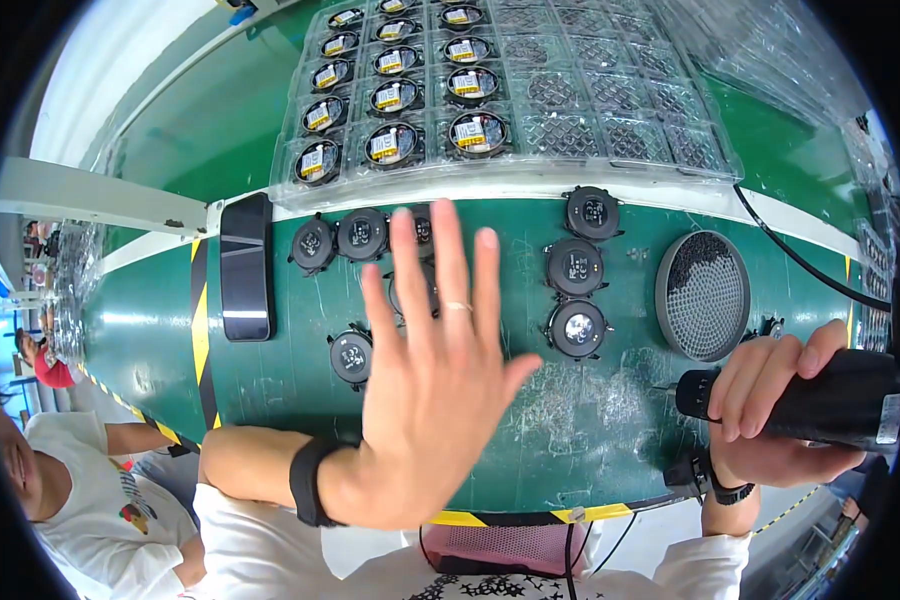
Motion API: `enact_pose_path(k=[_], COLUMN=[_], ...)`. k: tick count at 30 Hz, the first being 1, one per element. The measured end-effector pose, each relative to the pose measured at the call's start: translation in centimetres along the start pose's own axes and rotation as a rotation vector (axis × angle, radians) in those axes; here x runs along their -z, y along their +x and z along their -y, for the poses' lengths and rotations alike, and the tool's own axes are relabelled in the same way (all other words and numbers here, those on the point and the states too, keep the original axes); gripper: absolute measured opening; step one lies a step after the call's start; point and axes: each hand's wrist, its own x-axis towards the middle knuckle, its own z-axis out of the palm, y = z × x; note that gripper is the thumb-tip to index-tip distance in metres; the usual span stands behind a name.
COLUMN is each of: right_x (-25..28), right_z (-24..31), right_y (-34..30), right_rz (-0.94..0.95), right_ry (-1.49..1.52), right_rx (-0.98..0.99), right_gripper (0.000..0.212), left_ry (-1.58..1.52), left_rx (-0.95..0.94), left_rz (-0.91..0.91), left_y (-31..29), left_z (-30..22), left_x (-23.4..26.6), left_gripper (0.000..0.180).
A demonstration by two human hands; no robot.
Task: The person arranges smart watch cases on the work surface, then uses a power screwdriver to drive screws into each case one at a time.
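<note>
My left hand (435, 400) is raised over the green table, palm down, fingers spread, holding nothing. Beneath and beside it lie several round black watch cases (313, 244), some partly covered by the fingers. Wrapped around a black electric screwdriver (845, 395), my right hand (765, 395) is at the right of the table; the thin bit points left. Between the hands, a column of three watch cases (574, 268) lies back side up. A round grey screw plate (705, 315) full of small holes stands just beyond the screwdriver, with dark screws gathered at its far side.
Across the back, a clear plastic tray (610, 172) carries rows of open watch cases with yellow-labelled batteries (394, 143). A dark phone (247, 268) lies at left beside a metal bar (100, 195). A black cable (810, 258) curves at right. Another person (105, 490) sits at left.
</note>
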Motion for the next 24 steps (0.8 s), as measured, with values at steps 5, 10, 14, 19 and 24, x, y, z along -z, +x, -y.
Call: enact_pose_path(k=[5,10,14,19,24], right_x=[0.1,0.1,0.3,0.8,0.7], right_z=[0.0,0.1,0.0,0.0,0.6], right_y=[0.3,0.3,0.2,0.2,-0.1], right_rz=[0.0,0.016,0.035,0.072,0.034], right_ry=[-0.016,-0.025,-0.025,-0.012,-0.002], right_rx=[0.01,-0.003,-0.021,-0.028,-0.081], right_gripper=[0.069,0.07,0.07,0.071,0.077], left_ry=[-0.066,-0.093,-0.168,-0.151,-0.118], left_rx=[-0.03,-0.286,-0.477,-0.575,-0.744], left_rz=[0.149,0.317,0.321,0.323,0.142], left_y=[-1.8,-4.1,-5.3,-5.4,-5.3], left_z=[-0.5,-1.0,-1.3,-2.0,-2.4], left_x=[0.4,1.9,1.4,0.7,-0.1], left_gripper=[0.106,0.105,0.104,0.103,0.095])
